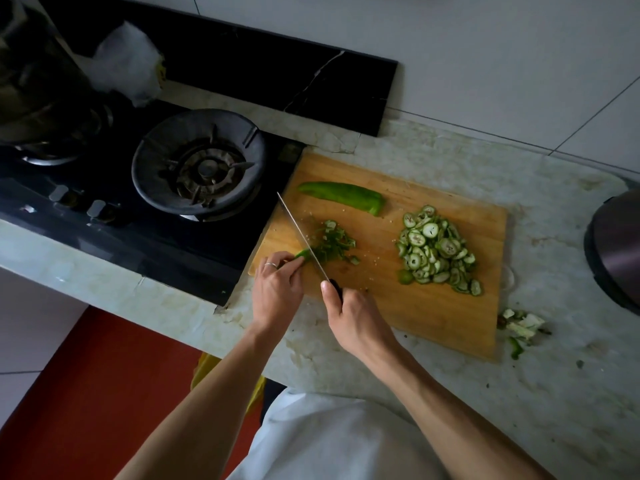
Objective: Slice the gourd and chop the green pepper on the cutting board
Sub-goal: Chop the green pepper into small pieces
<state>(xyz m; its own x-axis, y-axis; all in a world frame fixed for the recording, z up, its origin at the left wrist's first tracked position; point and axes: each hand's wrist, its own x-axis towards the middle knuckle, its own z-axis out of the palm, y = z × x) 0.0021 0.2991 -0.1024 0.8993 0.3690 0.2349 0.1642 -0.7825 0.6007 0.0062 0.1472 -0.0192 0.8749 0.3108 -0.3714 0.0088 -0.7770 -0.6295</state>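
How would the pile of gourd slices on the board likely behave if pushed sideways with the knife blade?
The gourd slices lie loose and overlapping, so they would probably slide and spread rather than move together. They look thin and light. Some sit near the cutting board edge, so a few might spill onto the counter.

Dim overall, underexposed, cool grey cast. Light is soft and diffuse, strongest on the white wall tiles (485,46) upper right and the far side of the bench (450,161); falls off hard toward the left and bottom. Stove (138,202) area nearly black, detail crushed, only faint sheen on the burner ring (199,166). Cutting board (433,289) is the best-exposed zone, colours readable, gourd slices (436,251) sharp. Thin specular line along the knife blade (301,239). Shadows weak, no hard edges. Wide-angle distortion obvious: bench edge and tile lines bow and tilt near the borders. Pot (38,81) top left and shirt (329,441) at the bottom are soft, smeared. No clear motion blur on the hands.
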